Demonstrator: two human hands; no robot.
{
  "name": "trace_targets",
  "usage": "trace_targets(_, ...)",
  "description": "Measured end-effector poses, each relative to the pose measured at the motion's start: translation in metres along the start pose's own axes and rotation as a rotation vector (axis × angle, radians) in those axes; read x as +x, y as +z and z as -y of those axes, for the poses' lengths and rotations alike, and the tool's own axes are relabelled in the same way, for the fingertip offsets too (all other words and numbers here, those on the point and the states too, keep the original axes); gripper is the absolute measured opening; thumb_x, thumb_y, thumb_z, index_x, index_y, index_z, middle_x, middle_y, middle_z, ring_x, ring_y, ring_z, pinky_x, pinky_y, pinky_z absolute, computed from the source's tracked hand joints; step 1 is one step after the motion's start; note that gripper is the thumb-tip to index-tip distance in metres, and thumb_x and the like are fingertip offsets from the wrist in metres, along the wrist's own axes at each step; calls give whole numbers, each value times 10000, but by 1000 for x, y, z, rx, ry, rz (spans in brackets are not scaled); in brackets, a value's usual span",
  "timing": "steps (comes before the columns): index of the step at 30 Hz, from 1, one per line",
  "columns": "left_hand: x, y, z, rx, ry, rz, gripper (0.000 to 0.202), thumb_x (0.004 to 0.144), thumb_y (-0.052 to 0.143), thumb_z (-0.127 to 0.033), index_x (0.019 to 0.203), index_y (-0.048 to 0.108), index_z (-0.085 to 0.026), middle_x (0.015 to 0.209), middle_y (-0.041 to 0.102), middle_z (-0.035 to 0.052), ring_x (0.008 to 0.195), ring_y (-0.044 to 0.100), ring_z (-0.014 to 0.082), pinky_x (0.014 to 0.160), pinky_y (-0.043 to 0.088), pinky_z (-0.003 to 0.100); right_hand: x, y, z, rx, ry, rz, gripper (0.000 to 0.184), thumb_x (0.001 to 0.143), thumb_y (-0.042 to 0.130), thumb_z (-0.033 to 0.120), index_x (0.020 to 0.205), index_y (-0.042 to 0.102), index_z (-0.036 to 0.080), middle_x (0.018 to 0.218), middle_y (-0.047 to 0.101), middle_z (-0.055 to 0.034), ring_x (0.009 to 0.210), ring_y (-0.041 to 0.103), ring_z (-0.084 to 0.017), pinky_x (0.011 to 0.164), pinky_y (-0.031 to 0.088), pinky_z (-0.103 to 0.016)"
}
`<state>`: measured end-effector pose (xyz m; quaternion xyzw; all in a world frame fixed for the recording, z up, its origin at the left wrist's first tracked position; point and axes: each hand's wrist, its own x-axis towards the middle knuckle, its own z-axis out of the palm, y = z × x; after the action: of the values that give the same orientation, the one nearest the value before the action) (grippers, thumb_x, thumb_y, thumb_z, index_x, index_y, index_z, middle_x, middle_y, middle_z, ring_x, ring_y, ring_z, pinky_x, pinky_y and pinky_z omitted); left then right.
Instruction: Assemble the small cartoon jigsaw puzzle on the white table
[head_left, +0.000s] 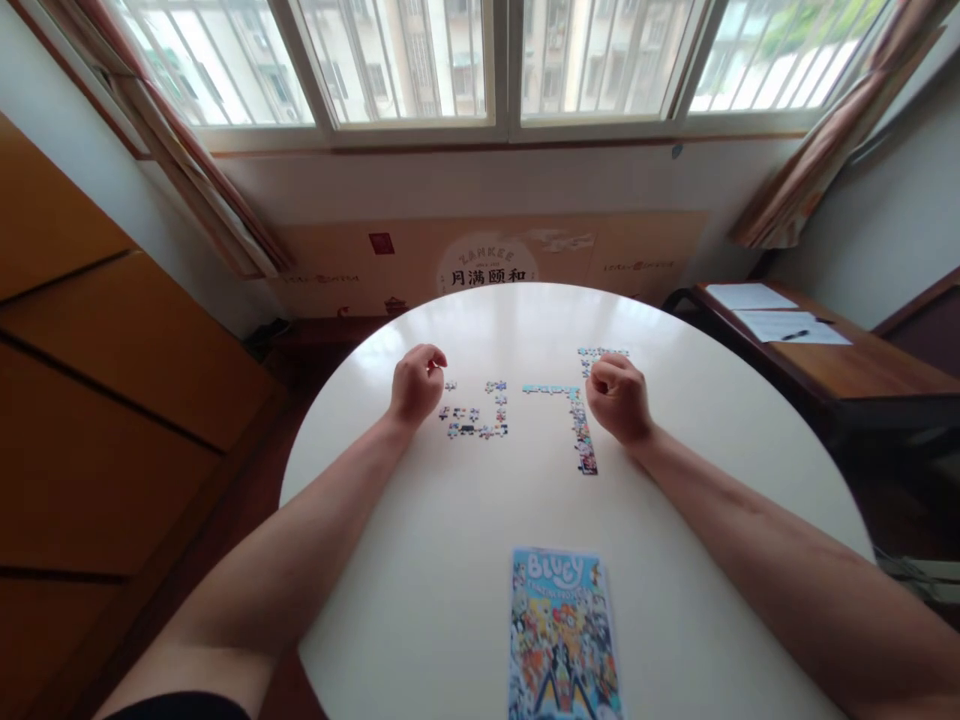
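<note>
My left hand rests on the white table with its fingers curled in, and no object shows in it. Just right of it lie loose jigsaw puzzle pieces, several of them in a rough hook shape. My right hand is closed like a fist beside a joined strip of puzzle pieces. That strip turns a corner into a light blue row running left. More pieces lie behind my right hand, which partly covers them. Whatever its fingers hold, if anything, is hidden.
A Bluey picture sheet lies near me on the round white table. To the right, a brown wooden desk holds papers and a pen. Orange-brown cabinets stand at left, with windows beyond the table.
</note>
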<state>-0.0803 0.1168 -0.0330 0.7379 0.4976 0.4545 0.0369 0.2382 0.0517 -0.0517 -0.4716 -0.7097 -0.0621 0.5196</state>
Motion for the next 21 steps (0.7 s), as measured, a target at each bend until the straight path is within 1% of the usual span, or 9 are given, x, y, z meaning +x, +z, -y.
trace_targets(2,0,3,-1,-7,20,-10,212,632,419,-22,656,536,-197,708,582,25,700,533,171,694,426,302,0,-2,-2,-9,1,-1,370,666,470,7,579,200,244,597,321,3,632,366,-182,602,306,-346)
trace_targets(5,-1,5,-3,-16,2,-26,208,593,420,-12,616,516,-195,649,544,14,649,497,156,651,401,295,1,-3,-4,-13,-13,-16,363,641,452,-4,595,187,240,596,314,-1,638,358,-184,601,291,-352)
trace_targets(10,-3,2,-2,-63,-58,-12,258,571,427,-35,670,610,-186,596,555,-6,585,496,147,604,402,280,1,-3,-3,-4,-20,-47,329,625,429,-13,600,220,239,621,330,-4,640,371,-180,583,290,-342)
trace_targets(12,-3,2,0,-70,-58,-16,277,573,429,-42,690,638,-182,585,560,-11,569,496,145,602,410,278,1,-3,-3,14,-8,-48,293,626,419,-13,591,270,237,650,363,-7,641,394,-174,578,304,-333)
trace_targets(15,-3,3,3,-74,-60,-16,261,573,429,-55,663,638,-183,581,570,-9,575,514,148,598,413,273,1,-3,-2,53,-3,-24,255,632,400,-23,596,416,229,696,459,-16,680,471,-175,604,365,-318)
trace_targets(18,-2,3,5,-80,-60,-26,233,581,423,-76,622,623,-186,606,595,0,608,542,156,607,416,274,0,-4,-1,100,-12,-9,300,663,395,-30,652,558,222,695,548,-12,708,540,-179,653,426,-313)
trace_targets(21,-1,0,5,-100,-71,-36,220,608,413,-103,586,613,-193,608,610,7,628,562,165,624,423,283,0,-3,0,149,-1,11,328,685,406,-21,698,629,219,672,590,3,662,566,-167,642,449,-300)
